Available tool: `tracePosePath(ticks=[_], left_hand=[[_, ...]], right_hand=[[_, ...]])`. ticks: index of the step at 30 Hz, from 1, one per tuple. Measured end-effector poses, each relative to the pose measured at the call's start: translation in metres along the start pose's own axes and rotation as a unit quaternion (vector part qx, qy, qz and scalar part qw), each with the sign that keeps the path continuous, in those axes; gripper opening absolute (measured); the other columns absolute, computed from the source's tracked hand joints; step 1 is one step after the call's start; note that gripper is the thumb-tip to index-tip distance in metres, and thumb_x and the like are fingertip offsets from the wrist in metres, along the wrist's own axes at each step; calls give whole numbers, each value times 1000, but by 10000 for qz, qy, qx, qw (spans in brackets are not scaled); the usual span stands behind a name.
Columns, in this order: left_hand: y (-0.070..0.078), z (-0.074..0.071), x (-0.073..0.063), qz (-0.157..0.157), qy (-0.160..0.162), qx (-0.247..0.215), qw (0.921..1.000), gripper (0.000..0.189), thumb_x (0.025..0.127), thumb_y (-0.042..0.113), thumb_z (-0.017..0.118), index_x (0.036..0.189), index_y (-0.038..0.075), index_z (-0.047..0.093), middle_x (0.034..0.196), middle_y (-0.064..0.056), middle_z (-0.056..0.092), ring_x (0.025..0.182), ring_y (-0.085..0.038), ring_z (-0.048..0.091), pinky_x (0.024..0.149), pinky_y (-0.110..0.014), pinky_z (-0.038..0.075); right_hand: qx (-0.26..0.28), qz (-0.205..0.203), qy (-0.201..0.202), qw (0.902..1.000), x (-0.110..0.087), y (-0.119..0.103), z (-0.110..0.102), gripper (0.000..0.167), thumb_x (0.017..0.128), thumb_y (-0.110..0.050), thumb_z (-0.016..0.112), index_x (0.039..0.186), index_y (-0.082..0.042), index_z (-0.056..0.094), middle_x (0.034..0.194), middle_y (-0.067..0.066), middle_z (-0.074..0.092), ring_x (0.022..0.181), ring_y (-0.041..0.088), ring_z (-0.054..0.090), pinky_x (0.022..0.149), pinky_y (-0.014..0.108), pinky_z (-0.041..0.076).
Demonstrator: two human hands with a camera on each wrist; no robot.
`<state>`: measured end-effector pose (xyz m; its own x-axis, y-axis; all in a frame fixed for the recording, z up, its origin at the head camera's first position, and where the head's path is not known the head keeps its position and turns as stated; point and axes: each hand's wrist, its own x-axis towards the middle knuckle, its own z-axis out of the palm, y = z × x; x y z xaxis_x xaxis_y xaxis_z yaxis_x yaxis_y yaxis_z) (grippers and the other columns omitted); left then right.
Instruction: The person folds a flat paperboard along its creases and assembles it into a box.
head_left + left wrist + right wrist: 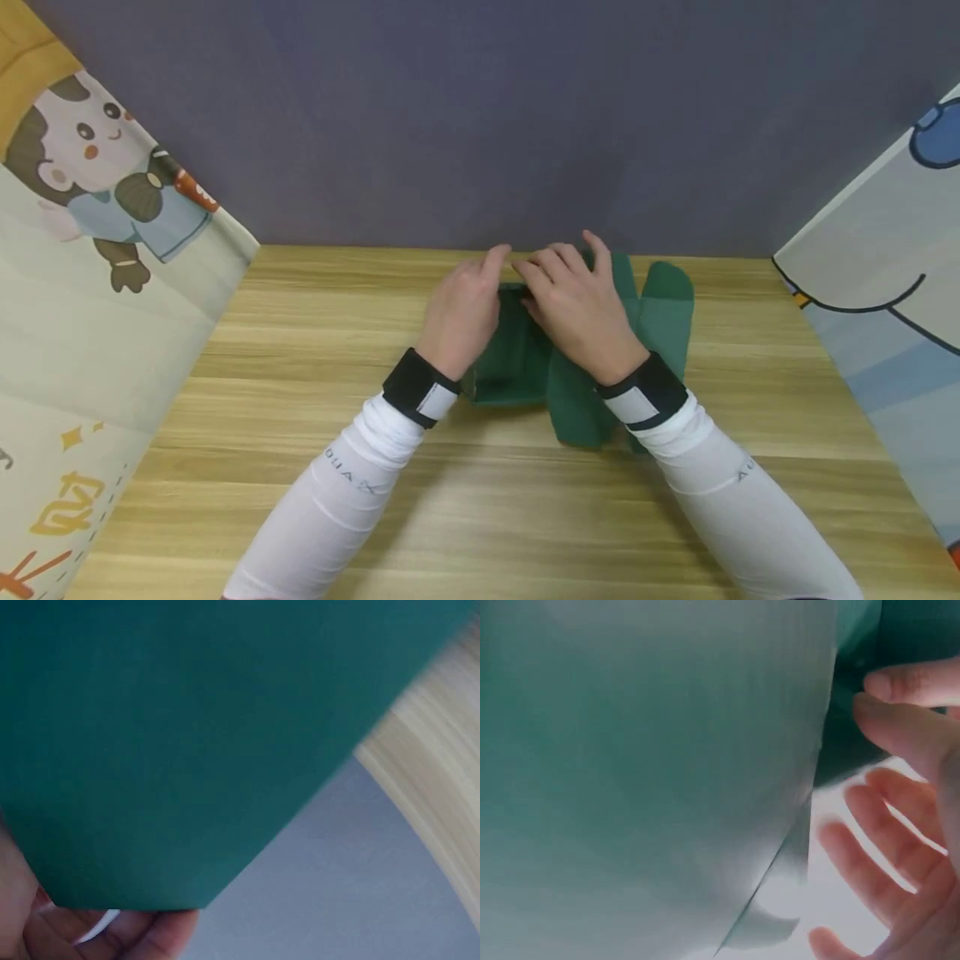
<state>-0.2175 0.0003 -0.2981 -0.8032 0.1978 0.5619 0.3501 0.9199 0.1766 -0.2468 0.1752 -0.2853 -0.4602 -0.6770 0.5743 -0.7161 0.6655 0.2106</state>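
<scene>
A green cardboard box (pixel 517 367) lies unfolded on the table, its inside facing up and its flaps spread to the right. My left hand (pixel 463 312) grips its left far corner. In the left wrist view, curled fingers (pixel 142 934) show at the end of a wide green panel (pixel 187 750), which hides part of the hand. My right hand (pixel 577 304) is over the far side of the box, near the left fingertips. Its thumb (pixel 907 735) lies against the dark green inside, while the other fingers (pixel 885 840) are spread loosely and hold nothing.
The box's lid panel (pixel 667 329) and rounded flap (pixel 667 281) reach right across the wood-grain table (pixel 322 358). A dark grey-blue panel (pixel 480 125) rises behind the table's far edge. Printed cloths hang at the left (pixel 142 333) and right (pixel 885 275).
</scene>
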Motion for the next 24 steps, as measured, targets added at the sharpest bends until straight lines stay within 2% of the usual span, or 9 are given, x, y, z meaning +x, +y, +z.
tracePosePath(ticks=[2,5,8,10,13,17,21,24], left_hand=[[-5,-4,-6,-217,-40,-41,9997,48,85,-2,59,132,7,51,81,-7,65,69,-21,61,54,-28,48],[-12,-8,-14,-526,-44,-170,9985,50,83,-3,59,131,9,53,92,-8,68,73,-21,62,55,-29,49],[-21,-10,-24,-835,37,-290,9961,49,82,-1,58,129,12,57,101,-6,69,82,-22,63,56,-31,51],[-26,-10,-28,-1042,117,-353,9939,48,81,0,58,126,15,60,106,-5,69,88,-23,64,59,-34,52],[-32,-9,-33,-1322,205,-420,9901,46,81,1,59,124,17,63,105,-5,67,91,-24,64,59,-37,53],[-37,-6,-40,-1585,282,-506,9857,45,80,0,58,121,16,65,102,-6,66,87,-24,63,57,-36,51],[-41,-3,-46,-1825,293,-549,9812,47,78,-1,57,121,16,65,103,-6,65,85,-22,62,56,-35,50],[-41,-1,-51,-1990,302,-604,9777,47,78,0,56,121,17,65,102,-5,63,86,-22,62,57,-35,51]], right_hand=[[60,52,93,9999,-5,-4,-7,50,81,-23,79,126,-11,61,118,10,61,117,31,52,112,61,22],[256,221,165,9993,-15,-11,-18,50,84,-26,76,128,-11,59,119,10,59,114,33,51,106,58,31],[714,545,16,9960,-26,-19,-26,45,86,-28,74,125,-10,62,109,9,62,99,30,56,87,49,44],[1161,876,-235,9891,-34,-24,-29,41,87,-30,72,121,-9,63,101,7,63,88,24,58,75,41,48],[1826,1424,-618,9709,-44,-28,-28,35,89,-32,70,114,-7,65,85,1,64,72,14,59,63,31,49],[2481,2221,-1135,9361,-58,-33,-21,33,91,-39,66,102,-8,68,74,-4,64,62,7,58,59,28,50],[2922,2873,-1780,8946,-69,-38,-11,43,91,-49,62,103,-8,68,73,-4,66,59,7,59,59,29,51],[3075,3068,-2005,8782,-73,-41,-1,50,90,-55,59,106,-8,66,71,-4,64,56,8,57,58,29,49]])
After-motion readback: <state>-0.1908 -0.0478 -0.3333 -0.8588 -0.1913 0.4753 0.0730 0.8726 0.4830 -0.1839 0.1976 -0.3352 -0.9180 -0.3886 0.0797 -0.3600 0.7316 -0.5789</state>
